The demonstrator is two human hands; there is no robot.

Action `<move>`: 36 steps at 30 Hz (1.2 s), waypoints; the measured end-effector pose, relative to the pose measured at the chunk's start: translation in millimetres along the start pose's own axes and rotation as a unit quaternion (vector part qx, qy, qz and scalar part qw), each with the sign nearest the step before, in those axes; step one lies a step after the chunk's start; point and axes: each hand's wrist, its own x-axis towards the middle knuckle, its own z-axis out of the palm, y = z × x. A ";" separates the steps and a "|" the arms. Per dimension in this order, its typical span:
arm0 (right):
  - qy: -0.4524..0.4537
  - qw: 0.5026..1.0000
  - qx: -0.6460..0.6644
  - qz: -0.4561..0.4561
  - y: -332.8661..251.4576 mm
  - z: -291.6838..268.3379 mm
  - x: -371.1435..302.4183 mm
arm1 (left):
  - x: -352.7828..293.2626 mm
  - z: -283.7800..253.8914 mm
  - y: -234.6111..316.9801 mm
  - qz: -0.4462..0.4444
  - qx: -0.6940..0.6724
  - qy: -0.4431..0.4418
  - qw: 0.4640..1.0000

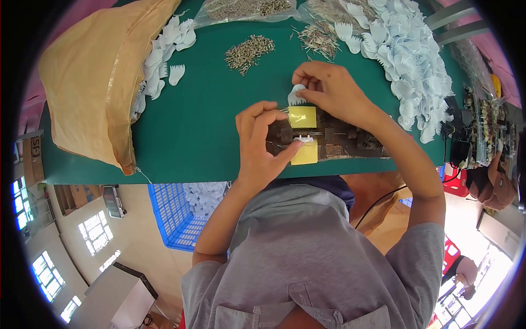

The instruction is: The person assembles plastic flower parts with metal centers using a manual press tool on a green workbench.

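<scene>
a white toothed piece (297,94) is pinched between thumb and fingers of the right hand (307,89), just off the fixture's twelve o'clock edge. the left hand (267,136) is half spread at the nine o'clock end of the dark metal fixture (339,147), a gap left between thumb and forefinger; a small white part (304,139) is touched by its thumb, though whether anything is gripped by its other fingers cannot be told.

the small white part could be knocked askew if the thumb slips, and the fingertips could be nicked or caught by the fixture's metal parts. if the counter (203,104) is jolted, loose pieces could be scattered from the spring pile (249,54) at eleven o'clock, the pin pile (319,42) at twelve or the white heap (402,60) at two.

large dark print is seen on a cardboard box (33,160) at nine o'clock; no label can be made out on the fixture.
</scene>
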 end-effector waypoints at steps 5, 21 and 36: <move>0.046 0.995 0.007 -0.091 -28.5 1.3 -44.3 | -4.3 4.7 -6.3 -0.010 -0.030 0.037 0.999; -0.006 0.991 -0.045 -0.125 -30.6 -0.7 -57.0 | -4.1 5.3 -6.8 -0.049 -0.101 -0.054 0.992; -0.043 0.993 -0.079 -0.076 -37.6 -0.4 -57.8 | -1.1 3.0 -6.6 -0.036 -0.103 -0.056 0.992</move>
